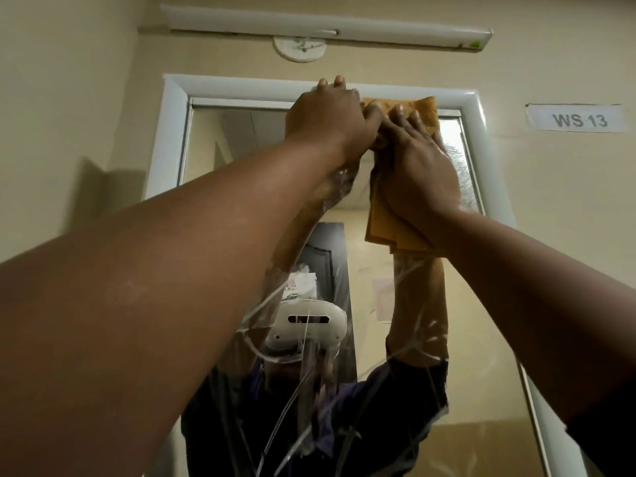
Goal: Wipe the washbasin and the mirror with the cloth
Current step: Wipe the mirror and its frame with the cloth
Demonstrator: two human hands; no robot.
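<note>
We face a cream wall [69,98] with a tall mirror [395,304] in a white frame [168,139]; streaks run across the glass. Above the frame hangs a long white tube light fitting [327,27] with a round white wall plate [299,49] just beneath it. To the right a paper label [576,119] reads "WS 13". Both our arms reach up to the mirror's top edge. Our right hand [416,166] lies flat, fingers straight, pressing the folded orange cloth [385,225] against the glass near the upper right corner. Our left hand [327,122] sits just beside it, fingers curled over the top of the frame, its thumb side touching the cloth; we cannot tell whether it grips the cloth.
</note>
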